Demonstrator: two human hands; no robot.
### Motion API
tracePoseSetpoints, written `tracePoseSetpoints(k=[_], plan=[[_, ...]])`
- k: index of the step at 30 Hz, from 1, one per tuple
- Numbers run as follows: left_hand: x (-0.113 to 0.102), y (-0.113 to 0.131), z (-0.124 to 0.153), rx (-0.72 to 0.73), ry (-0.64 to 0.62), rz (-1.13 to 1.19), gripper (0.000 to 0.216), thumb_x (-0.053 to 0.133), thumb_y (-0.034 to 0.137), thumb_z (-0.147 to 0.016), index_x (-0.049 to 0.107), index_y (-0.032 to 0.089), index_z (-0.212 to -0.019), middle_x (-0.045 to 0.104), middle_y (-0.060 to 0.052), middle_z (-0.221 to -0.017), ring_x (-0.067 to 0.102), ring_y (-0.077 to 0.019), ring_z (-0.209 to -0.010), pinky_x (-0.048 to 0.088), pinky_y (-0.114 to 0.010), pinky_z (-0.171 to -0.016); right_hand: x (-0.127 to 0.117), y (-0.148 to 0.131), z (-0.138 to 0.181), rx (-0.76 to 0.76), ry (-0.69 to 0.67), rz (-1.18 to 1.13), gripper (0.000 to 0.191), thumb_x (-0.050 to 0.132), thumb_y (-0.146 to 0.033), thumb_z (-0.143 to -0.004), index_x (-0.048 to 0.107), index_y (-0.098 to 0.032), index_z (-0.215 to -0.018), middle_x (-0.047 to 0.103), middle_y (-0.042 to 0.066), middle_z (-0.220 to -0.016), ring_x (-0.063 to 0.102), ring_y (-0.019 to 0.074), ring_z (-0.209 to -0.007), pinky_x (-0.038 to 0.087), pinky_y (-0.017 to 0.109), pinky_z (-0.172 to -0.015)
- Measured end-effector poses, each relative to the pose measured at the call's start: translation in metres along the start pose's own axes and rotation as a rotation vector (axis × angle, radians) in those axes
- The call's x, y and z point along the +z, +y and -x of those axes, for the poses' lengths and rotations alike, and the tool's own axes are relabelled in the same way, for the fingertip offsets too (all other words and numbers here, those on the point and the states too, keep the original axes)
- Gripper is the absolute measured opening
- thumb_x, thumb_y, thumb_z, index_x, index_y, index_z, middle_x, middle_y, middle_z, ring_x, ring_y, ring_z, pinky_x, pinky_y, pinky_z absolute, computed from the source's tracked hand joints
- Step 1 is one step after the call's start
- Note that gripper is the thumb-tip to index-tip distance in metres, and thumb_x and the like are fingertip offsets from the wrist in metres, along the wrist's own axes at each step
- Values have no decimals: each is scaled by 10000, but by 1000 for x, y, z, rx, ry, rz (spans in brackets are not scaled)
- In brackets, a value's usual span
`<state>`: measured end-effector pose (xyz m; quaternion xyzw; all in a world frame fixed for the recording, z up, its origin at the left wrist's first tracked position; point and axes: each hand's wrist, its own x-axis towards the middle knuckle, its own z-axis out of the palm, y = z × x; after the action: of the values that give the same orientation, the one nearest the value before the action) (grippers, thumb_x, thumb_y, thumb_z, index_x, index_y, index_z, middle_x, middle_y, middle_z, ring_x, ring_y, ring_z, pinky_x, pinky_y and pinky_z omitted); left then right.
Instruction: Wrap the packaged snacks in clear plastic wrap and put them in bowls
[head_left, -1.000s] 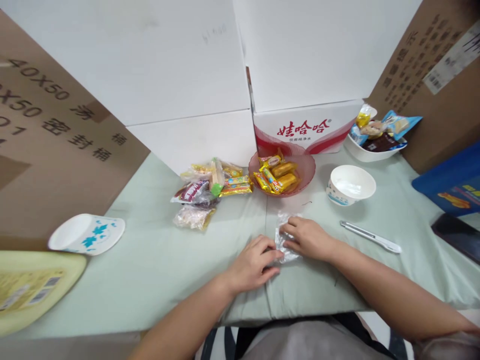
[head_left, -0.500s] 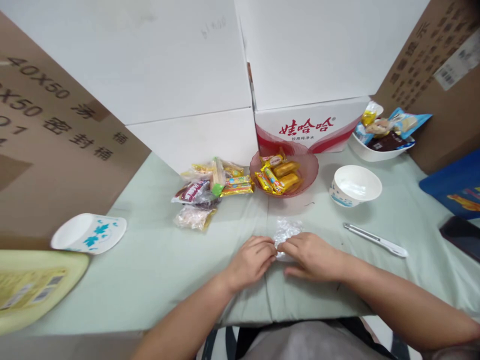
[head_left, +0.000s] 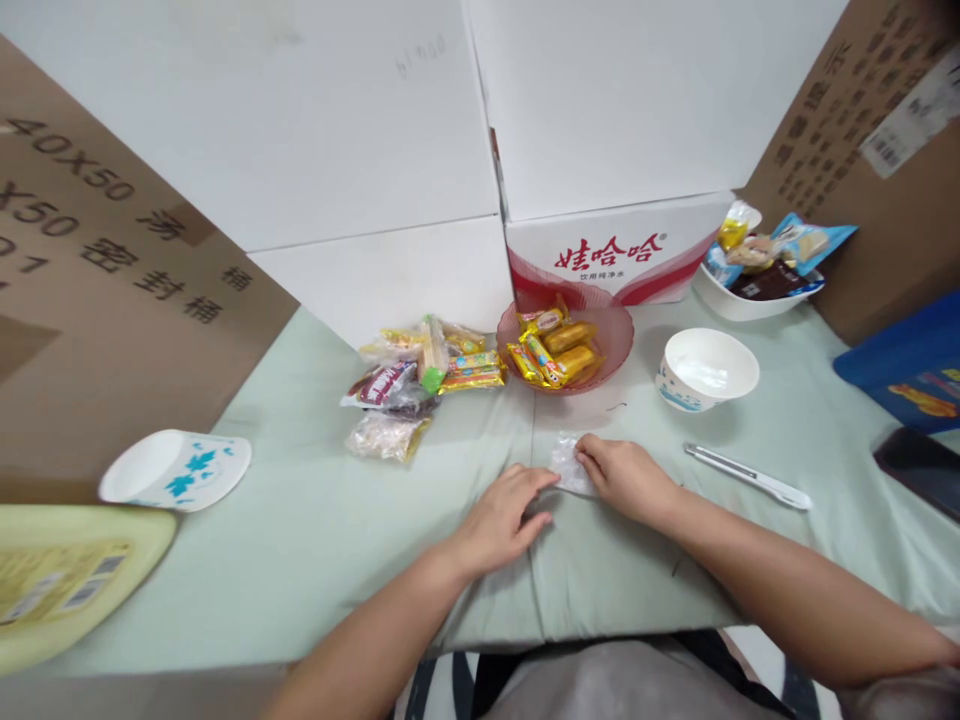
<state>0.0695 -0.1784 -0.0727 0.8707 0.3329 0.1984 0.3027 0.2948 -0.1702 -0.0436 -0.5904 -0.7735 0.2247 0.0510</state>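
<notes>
A small clear plastic wrapper (head_left: 567,462) lies on the pale green tablecloth in front of me. The fingers of my right hand (head_left: 622,475) are closed on its right side. My left hand (head_left: 506,515) rests at its left edge, thumb and fingers apart, fingertips touching the near left corner. Whether anything is inside the wrapper I cannot tell. Beyond my hands stands a pink glass bowl (head_left: 619,345) with several yellow-wrapped snacks (head_left: 568,335). To its left lies a pile of packaged snacks (head_left: 390,385).
A white paper bowl (head_left: 709,365) and a white utility knife (head_left: 748,477) are on the right, with a phone (head_left: 919,475) farther out. A snack-filled white bowl (head_left: 750,305) stands behind. A cut paper bowl (head_left: 180,468) lies left. Boxes (head_left: 615,250) wall the back.
My right hand has moved up and closed on the wrapper's right side. The left hand's fingers have spread, and the wrapper looks flatter.
</notes>
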Motion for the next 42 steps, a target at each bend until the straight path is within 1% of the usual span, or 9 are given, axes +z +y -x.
tracePoseSetpoints(k=[3, 7, 12, 19, 26, 28, 31, 34, 42], plan=[[-1, 1, -3, 75, 25, -38, 231, 506, 136, -895, 629, 195, -1082, 631, -91, -1162, 554, -214, -1021, 482, -377, -894, 0, -2, -1, 22, -19, 57, 215, 372, -246, -990, 573, -178, -1021, 727, 77, -855, 667, 193, -742, 333, 260, -611], [-4, 3, -6, 182, 72, 1, 259, 443, 96, -920, 661, 189, -1022, 692, -59, -944, 552, -189, -914, 486, -340, -829, 3, -1, 2, -85, -30, 72, 198, 398, -260, -983, 584, -194, -990, 716, 56, -858, 660, 184, -751, 338, 260, -619], [-1, 1, -7, 84, 127, -74, 281, 473, 89, -912, 660, 186, -1097, 657, -68, -936, 526, -198, -922, 493, -326, -805, 8, 0, 3, -144, 58, 155, 205, 439, -283, -970, 608, -185, -907, 672, 66, -909, 636, 172, -801, 362, 262, -665], [5, -4, -6, 54, 164, -116, 309, 451, 87, -919, 660, 198, -1118, 602, -78, -989, 544, -189, -933, 506, -321, -807, 9, -3, -4, -45, 39, 201, 223, 362, -271, -996, 562, -174, -978, 707, 79, -867, 661, 202, -748, 341, 288, -604], [10, -5, -7, 3, 181, -177, 330, 471, 92, -886, 629, 191, -1159, 553, -96, -1066, 554, -197, -953, 521, -357, -840, 12, -2, -5, 8, 120, 230, 185, 440, -275, -955, 562, -165, -1040, 694, 101, -886, 637, 221, -739, 374, 295, -607], [12, -6, -7, -4, 190, -211, 320, 480, 103, -880, 634, 192, -1146, 532, -104, -1113, 552, -196, -941, 523, -367, -841, 12, -1, -4, -70, 246, 215, 160, 468, -243, -936, 592, -169, -1005, 668, 115, -908, 609, 233, -808, 414, 315, -681], [12, -7, -7, 4, 179, -238, 336, 486, 104, -873, 627, 213, -1158, 528, -98, -1149, 549, -199, -964, 520, -376, -854, 15, 1, -3, -347, 380, 129, 203, 441, -181, -942, 629, -186, -1018, 634, 119, -971, 556, 240, -916, 439, 357, -806], [11, -8, -8, 22, 176, -222, 344, 485, 100, -876, 621, 214, -1170, 545, -97, -1129, 552, -203, -989, 520, -376, -869, 20, 1, -6, -464, 279, 129, 249, 454, -169, -943, 616, -174, -1133, 615, 125, -1031, 537, 237, -929, 454, 364, -805], [5, -9, -10, 15, 187, -146, 274, 542, 100, -835, 653, 193, -1068, 571, -89, -1088, 571, -209, -1018, 520, -381, -901, 23, -5, -12, -401, 169, 194, 284, 550, -273, -931, 612, -167, -1187, 604, 128, -1087, 527, 238, -986, 446, 374, -866]])
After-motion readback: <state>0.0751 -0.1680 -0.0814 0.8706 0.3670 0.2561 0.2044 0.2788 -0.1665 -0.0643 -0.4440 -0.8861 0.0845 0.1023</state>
